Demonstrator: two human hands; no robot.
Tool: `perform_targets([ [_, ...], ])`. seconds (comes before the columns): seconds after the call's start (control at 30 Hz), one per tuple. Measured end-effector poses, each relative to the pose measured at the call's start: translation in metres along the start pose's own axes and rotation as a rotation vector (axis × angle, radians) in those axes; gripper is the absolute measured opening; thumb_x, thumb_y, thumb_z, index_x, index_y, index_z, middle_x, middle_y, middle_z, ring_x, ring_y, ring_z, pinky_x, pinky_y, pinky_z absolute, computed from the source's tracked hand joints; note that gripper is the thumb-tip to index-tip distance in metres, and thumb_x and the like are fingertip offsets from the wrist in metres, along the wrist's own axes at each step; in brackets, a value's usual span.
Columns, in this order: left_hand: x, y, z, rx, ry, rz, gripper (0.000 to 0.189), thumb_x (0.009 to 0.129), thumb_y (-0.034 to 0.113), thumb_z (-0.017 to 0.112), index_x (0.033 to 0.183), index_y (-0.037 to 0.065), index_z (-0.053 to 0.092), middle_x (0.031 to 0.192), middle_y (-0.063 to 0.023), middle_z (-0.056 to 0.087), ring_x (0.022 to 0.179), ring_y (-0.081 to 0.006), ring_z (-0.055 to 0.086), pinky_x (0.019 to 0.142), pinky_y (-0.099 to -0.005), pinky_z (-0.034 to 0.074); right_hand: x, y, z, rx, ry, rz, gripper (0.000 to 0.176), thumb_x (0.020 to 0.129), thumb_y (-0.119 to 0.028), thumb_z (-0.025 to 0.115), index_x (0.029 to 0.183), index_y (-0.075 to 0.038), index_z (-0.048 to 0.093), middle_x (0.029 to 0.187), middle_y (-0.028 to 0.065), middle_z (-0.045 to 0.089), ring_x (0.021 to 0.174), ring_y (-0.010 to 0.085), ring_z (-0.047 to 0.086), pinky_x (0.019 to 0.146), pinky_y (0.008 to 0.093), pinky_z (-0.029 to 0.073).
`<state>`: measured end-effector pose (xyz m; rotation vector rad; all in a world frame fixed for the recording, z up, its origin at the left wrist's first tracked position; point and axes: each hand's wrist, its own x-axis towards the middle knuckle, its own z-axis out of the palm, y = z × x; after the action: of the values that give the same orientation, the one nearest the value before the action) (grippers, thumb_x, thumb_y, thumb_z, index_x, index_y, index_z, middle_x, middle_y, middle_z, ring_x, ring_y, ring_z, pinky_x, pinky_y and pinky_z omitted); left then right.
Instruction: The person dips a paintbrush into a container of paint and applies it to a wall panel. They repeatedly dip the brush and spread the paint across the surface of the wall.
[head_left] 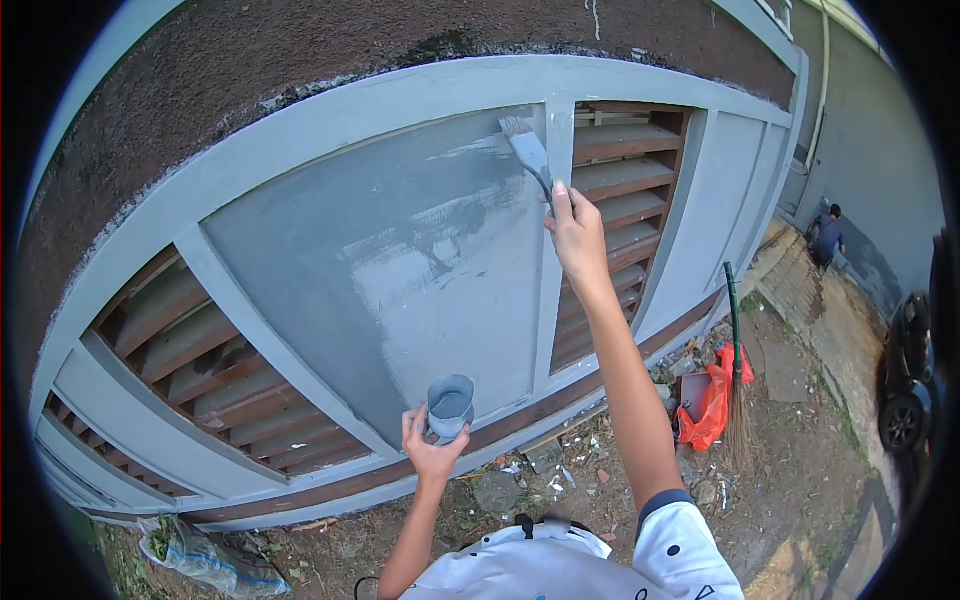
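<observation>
My right hand (577, 232) is closed round the dark handle of a paintbrush (531, 153), its bristles up against the top right of a wall panel (300, 230). Darker grey wet-looking paint covers the panel's left and upper parts, while a paler grey patch shows at its lower right. Low in front of the panel, my left hand (434, 450) grips a small grey cup (451, 402), its fingers wrapped about the base. Grey paint coats the cup, and its opening faces up toward me.
Brown slatted vents (625, 200) flank the panel. Right of me a broom (738, 400) stands near a red plastic bag (708, 405) on littered ground. A clear sack (215, 560) lies lower left. Farther off, a person (827, 240) crouches by a wall, and a dark car (908, 385) is parked.
</observation>
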<state>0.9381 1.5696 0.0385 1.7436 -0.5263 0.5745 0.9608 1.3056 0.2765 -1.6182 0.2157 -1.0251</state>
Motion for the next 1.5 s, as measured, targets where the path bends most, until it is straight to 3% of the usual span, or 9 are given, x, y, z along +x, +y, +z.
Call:
perform_targets([
  [0.13, -0.015, -0.009, -0.006, -0.060, 0.016, -0.083, 0.062, 0.051, 0.010, 0.083, 0.105, -0.007, 0.058, 0.097, -0.0123, 0.052, 0.085, -0.0231, 0.060, 0.072, -0.0342, 0.053, 0.016, 0.015, 0.019, -0.165, 0.181, -0.102, 0.047, 0.096, -0.039, 0.043, 0.083, 0.003, 0.060, 0.057, 0.0015, 0.047, 0.051, 0.0094, 0.045, 0.056, 0.0280, 0.043],
  [0.3, -0.037, -0.027, -0.022, -0.058, 0.059, -0.101, 0.063, 0.051, 0.009, 0.083, 0.106, -0.007, 0.058, 0.097, -0.0111, 0.051, 0.086, -0.0230, 0.059, 0.073, -0.0345, 0.051, -0.038, 0.079, 0.011, -0.170, 0.091, 0.216, 0.049, 0.096, -0.040, 0.042, 0.082, 0.004, 0.058, 0.055, 0.0017, 0.046, 0.048, 0.0097, 0.045, 0.043, 0.0258, 0.035],
  [0.4, -0.042, -0.032, -0.028, -0.097, 0.061, -0.129, 0.061, 0.052, 0.005, 0.081, 0.107, -0.007, 0.057, 0.100, -0.0105, 0.049, 0.089, -0.0229, 0.059, 0.075, -0.0345, 0.052, -0.040, 0.052, 0.003, -0.098, 0.114, 0.178, 0.049, 0.096, -0.040, 0.042, 0.079, 0.003, 0.057, 0.056, 0.0012, 0.045, 0.044, 0.0084, 0.041, 0.040, 0.0245, 0.031],
  [0.47, -0.048, -0.032, -0.034, -0.117, 0.038, -0.174, 0.060, 0.053, 0.003, 0.080, 0.108, -0.008, 0.057, 0.103, -0.0102, 0.048, 0.091, -0.0229, 0.059, 0.076, -0.0346, 0.052, -0.019, 0.017, 0.001, -0.116, 0.145, 0.167, 0.052, 0.096, -0.040, 0.039, 0.073, 0.003, 0.056, 0.054, 0.0079, 0.050, 0.049, 0.0160, 0.050, 0.049, 0.0333, 0.040],
  [0.53, -0.050, -0.030, -0.037, -0.185, 0.040, -0.263, 0.059, 0.055, -0.001, 0.078, 0.109, -0.009, 0.055, 0.108, -0.0099, 0.045, 0.096, -0.0237, 0.058, 0.079, -0.0349, 0.053, 0.001, -0.009, 0.002, 0.231, 0.026, 0.209, 0.041, 0.098, -0.040, 0.039, 0.080, -0.004, 0.047, 0.054, -0.0039, 0.033, 0.038, 0.0056, 0.026, 0.036, 0.0248, 0.020],
  [0.73, -0.051, -0.031, -0.042, -0.145, 0.041, -0.232, 0.060, 0.056, 0.003, 0.080, 0.107, -0.011, 0.052, 0.107, -0.0100, 0.045, 0.095, -0.0231, 0.058, 0.080, -0.0338, 0.051, -0.011, 0.017, 0.024, 0.627, -0.098, 0.476, 0.041, 0.099, -0.042, 0.033, 0.089, -0.004, 0.043, 0.058, -0.0021, 0.033, 0.038, 0.0064, 0.025, 0.037, 0.0246, 0.018],
  [1.03, -0.055, -0.034, -0.046, -0.162, 0.051, -0.232, 0.060, 0.055, -0.001, 0.077, 0.109, -0.011, 0.053, 0.107, -0.0106, 0.044, 0.097, -0.0240, 0.057, 0.081, -0.0362, 0.052, 0.009, 0.004, 0.028, 0.598, -0.048, 0.274, 0.043, 0.099, -0.044, 0.031, 0.092, -0.004, 0.043, 0.058, -0.0015, 0.032, 0.038, 0.0068, 0.025, 0.036, 0.0248, 0.018],
  [1.27, -0.057, -0.032, -0.050, -0.146, 0.092, -0.221, 0.060, 0.055, -0.002, 0.077, 0.109, -0.012, 0.053, 0.108, -0.0107, 0.044, 0.096, -0.0242, 0.058, 0.080, -0.0351, 0.052, -0.049, 0.050, 0.039, 0.528, -0.004, 0.535, 0.041, 0.098, -0.046, 0.033, 0.086, -0.007, 0.043, 0.054, -0.0050, 0.028, 0.036, 0.0052, 0.021, 0.036, 0.0239, 0.014],
  [1.5, -0.058, -0.032, -0.051, -0.085, 0.091, -0.189, 0.061, 0.055, -0.002, 0.078, 0.110, -0.012, 0.052, 0.108, -0.0109, 0.044, 0.096, -0.0242, 0.058, 0.080, -0.0349, 0.052, 0.001, -0.003, 0.044, 0.351, -0.059, 0.235, 0.043, 0.098, -0.046, 0.035, 0.084, -0.006, 0.045, 0.053, -0.0047, 0.031, 0.036, 0.0047, 0.024, 0.035, 0.0236, 0.016],
])
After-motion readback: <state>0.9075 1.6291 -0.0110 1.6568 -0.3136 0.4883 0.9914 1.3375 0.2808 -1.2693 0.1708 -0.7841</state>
